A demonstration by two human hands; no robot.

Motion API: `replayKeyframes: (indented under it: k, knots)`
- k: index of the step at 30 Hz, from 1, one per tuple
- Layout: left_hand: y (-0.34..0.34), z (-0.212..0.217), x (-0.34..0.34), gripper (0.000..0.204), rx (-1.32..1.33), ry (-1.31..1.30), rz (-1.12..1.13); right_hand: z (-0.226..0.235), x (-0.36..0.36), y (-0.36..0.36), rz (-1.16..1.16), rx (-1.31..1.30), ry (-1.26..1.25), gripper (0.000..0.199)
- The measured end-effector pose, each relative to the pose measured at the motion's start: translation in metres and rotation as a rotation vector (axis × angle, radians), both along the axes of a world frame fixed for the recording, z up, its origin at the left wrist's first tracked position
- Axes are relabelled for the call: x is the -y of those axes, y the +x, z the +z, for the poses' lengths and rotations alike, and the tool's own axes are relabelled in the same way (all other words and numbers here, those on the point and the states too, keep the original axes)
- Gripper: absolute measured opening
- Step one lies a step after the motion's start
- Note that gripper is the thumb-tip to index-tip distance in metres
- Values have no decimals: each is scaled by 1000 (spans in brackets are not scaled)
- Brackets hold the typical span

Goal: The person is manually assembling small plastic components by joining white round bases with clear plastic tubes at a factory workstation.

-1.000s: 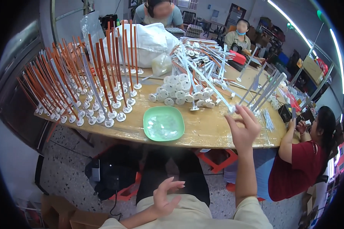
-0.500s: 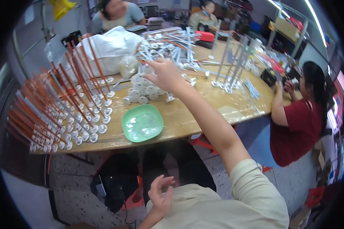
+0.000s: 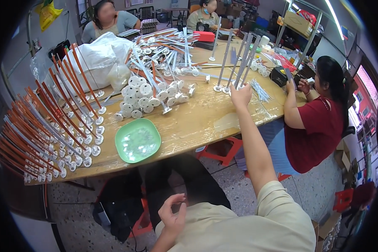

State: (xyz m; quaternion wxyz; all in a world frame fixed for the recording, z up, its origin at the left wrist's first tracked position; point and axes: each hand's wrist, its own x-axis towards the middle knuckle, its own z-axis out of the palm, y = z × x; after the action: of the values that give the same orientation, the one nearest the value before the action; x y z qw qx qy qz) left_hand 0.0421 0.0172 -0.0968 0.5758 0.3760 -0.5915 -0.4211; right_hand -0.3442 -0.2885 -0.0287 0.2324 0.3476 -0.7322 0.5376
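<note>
My right hand [image 3: 241,96] is stretched out over the table to the foot of a group of upright grey strips [image 3: 244,63], each set in a white round base [image 3: 218,88]. Its thumb and fingers close around the base of one strip, which they partly cover. My left hand [image 3: 173,215] hovers in front of my body, palm turned inward. Its fingers are loosely curled with a gap to the thumb, and nothing shows in it. A green square dish [image 3: 137,140] with small clear pieces in it sits near the table's front edge.
Many upright orange and grey strips on white bases [image 3: 88,151] crowd the table's left side. White round bases [image 3: 143,94] are heaped mid-table, before a white sack [image 3: 98,59]. Thin white sticks [image 3: 261,91] lie at right. A person in red [image 3: 319,113] works there; two others sit across.
My right hand has swung from above the heap of white bases across to the grey strips at the right. My left hand stays about where it was. The view has shifted slightly.
</note>
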Motion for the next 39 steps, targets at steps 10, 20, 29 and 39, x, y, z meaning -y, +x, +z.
replayKeyframes:
  k: [10, 20, 29, 39]
  knots:
    - [-7, 17, 3, 25, 192, -222, 73, 17, -95, 40, 542, 45, 175, 15]
    - [-24, 45, 3, 38, 165, -489, -185, 70, -263, 183, 1648, 202, 853, 6]
    - [3, 27, -17, 34, 164, -591, -43, 80, -227, 233, 1941, 102, 1085, 9]
    - [27, 27, -29, 32, 87, -502, 6, 58, -95, 295, 1413, -513, 729, 22]
